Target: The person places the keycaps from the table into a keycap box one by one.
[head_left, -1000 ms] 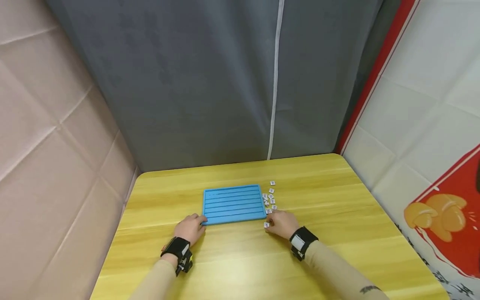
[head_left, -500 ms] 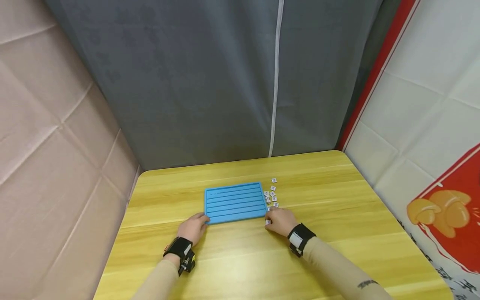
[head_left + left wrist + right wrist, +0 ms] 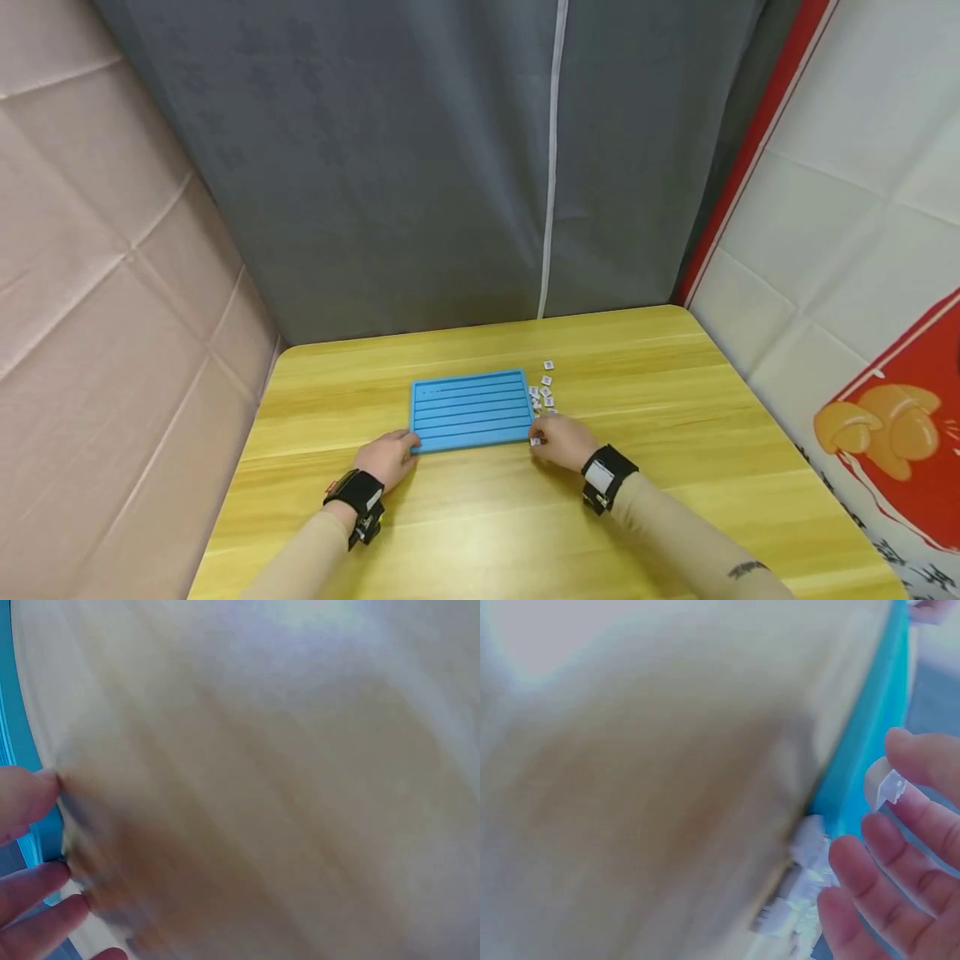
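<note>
On the table (image 3: pixel 480 517) lies the tray (image 3: pixel 472 409), tiles (image 3: pixel 546 392) along its right side, a curtain (image 3: pixel 405 167) behind.

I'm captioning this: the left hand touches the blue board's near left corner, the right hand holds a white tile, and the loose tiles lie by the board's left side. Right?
Not quite: the loose tiles lie by the right side of the blue board, as the head view shows. The rest stands.
</note>
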Demonstrator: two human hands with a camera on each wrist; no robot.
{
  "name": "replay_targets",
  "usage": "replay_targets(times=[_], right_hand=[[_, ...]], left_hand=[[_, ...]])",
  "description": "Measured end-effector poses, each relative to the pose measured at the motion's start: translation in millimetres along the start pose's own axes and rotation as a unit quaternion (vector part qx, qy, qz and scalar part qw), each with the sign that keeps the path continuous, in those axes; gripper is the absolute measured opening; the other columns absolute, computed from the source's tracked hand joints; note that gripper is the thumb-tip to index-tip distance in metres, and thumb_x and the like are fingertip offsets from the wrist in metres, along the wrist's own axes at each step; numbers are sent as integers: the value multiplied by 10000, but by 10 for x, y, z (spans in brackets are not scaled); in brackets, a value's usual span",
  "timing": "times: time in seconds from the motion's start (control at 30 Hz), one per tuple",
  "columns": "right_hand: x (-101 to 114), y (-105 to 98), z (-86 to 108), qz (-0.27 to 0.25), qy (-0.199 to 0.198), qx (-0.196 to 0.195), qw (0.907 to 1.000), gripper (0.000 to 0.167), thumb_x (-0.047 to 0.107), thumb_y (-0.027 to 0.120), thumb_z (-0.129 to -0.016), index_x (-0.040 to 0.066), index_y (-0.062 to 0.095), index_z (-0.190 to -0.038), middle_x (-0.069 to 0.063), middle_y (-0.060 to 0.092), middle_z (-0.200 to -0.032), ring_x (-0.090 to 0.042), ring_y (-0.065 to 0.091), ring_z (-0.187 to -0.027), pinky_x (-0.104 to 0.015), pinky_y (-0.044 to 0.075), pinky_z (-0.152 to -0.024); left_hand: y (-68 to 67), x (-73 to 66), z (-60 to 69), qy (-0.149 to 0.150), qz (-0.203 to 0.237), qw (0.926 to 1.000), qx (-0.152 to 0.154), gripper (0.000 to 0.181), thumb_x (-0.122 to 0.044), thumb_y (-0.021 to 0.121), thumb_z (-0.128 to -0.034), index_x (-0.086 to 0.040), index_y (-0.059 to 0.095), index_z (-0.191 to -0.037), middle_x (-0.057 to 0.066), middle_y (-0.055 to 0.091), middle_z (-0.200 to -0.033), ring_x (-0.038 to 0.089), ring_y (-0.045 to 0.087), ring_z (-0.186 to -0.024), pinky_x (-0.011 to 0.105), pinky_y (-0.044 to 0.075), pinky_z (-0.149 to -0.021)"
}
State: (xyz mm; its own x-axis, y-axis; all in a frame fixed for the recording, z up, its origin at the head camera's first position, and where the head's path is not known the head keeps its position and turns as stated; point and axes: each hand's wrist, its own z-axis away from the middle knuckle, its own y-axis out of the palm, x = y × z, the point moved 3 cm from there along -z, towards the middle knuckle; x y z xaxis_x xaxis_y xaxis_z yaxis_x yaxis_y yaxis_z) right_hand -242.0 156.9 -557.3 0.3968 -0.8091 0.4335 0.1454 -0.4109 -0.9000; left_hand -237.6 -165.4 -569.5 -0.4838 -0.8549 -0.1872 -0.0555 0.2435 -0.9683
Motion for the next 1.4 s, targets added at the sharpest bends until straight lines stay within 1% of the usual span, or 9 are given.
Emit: replay_targets(times=[0.2, 0.3, 0.47, 0.63, 0.73, 0.83, 1.03, 1.27, 1.4], right_hand=[[-52, -102, -123, -1672, 248, -74, 9856, 205, 140, 753, -834, 31, 689, -996, 13, 637, -885, -109, 566, -725, -270, 484, -627], [-77, -146, -160, -2026, 241, -169, 9788, 244, 141, 729, -856, 13, 690, -1060, -2, 646, -912, -113, 571, -731, -265, 491, -636], [-82, -216, -185, -2057, 313, -138, 9780, 234, 92, 701, -871, 2, 702, -1087, -19, 659, -947, -134, 573, -752, -293, 496, -642], [-103, -214, -204, -2114, 360, -15, 9767, 222, 74, 711, -854, -9, 703, -1060, -32, 668, -957, -150, 582, -805, -309, 500, -675], [-131, -190, -225, -2401, 515, 198, 9692, 239, 76, 704, -856, -23, 686, -1073, -43, 660, -949, -154, 598, -799, -312, 512, -675], [-181, -174, -255, -2821, 803, 419, 9551, 268, 60, 684, -861, -52, 655, -1102, -64, 635, -956, -166, 614, -787, -322, 528, -683], [-326, -179, -368, -3103, 1384, 521, 9391, 260, -4, 658, -826, -65, 630, -1077, -97, 590, -945, -201, 616, -787, -338, 547, -703], [-384, -270, -458, -2881, 1263, 775, 9461, 185, -25, 587, -865, -84, 649, -1029, -107, 631, -834, -231, 649, -725, -360, 566, -670], [-355, -333, -453, -3181, 1283, 1048, 9335, 240, -37, 547, -878, -118, 628, -1088, -179, 653, -884, -249, 655, -728, -375, 568, -656]], left_hand=[[-33, -20, 34, -15, -261, 9996, 88, 244, -192, 803, -785, -157, 694, -1001, 15, 683, -923, 209, 654, -724, 351, 500, -547], [-81, -40, 26, -54, -367, 9989, 272, 255, -210, 796, -795, -151, 708, -1027, 30, 697, -956, 228, 666, -764, 376, 519, -574], [-196, -61, -92, 53, -232, 9953, 942, 251, -170, 765, -809, -129, 731, -1055, 42, 694, -933, 237, 654, -792, 411, 524, -614], [-240, -66, -242, 170, 129, 9836, 1788, 265, -129, 726, -817, -96, 728, -1080, 53, 713, -977, 240, 660, -892, 421, 527, -759], [-256, -83, -300, 49, 228, 9734, 2279, 271, -151, 725, -837, -89, 719, -1100, 67, 711, -1005, 254, 653, -932, 428, 516, -806], [-302, -128, -331, -25, 235, 9669, 2541, 269, -164, 737, -839, -80, 717, -1093, 88, 703, -1024, 278, 645, -946, 451, 514, -808], [-343, -135, -348, -75, -51, 9633, 2683, 251, -182, 729, -849, -101, 714, -1086, 77, 696, -1050, 268, 635, -968, 444, 510, -813], [-308, -74, -387, -130, -47, 9628, 2698, 234, -174, 718, -850, -114, 706, -1075, 76, 693, -1011, 257, 635, -917, 444, 511, -781], [-245, -43, -394, -54, -130, 9654, 2603, 214, -188, 721, -852, -144, 701, -1060, 49, 694, -983, 220, 630, -863, 418, 513, -750]])
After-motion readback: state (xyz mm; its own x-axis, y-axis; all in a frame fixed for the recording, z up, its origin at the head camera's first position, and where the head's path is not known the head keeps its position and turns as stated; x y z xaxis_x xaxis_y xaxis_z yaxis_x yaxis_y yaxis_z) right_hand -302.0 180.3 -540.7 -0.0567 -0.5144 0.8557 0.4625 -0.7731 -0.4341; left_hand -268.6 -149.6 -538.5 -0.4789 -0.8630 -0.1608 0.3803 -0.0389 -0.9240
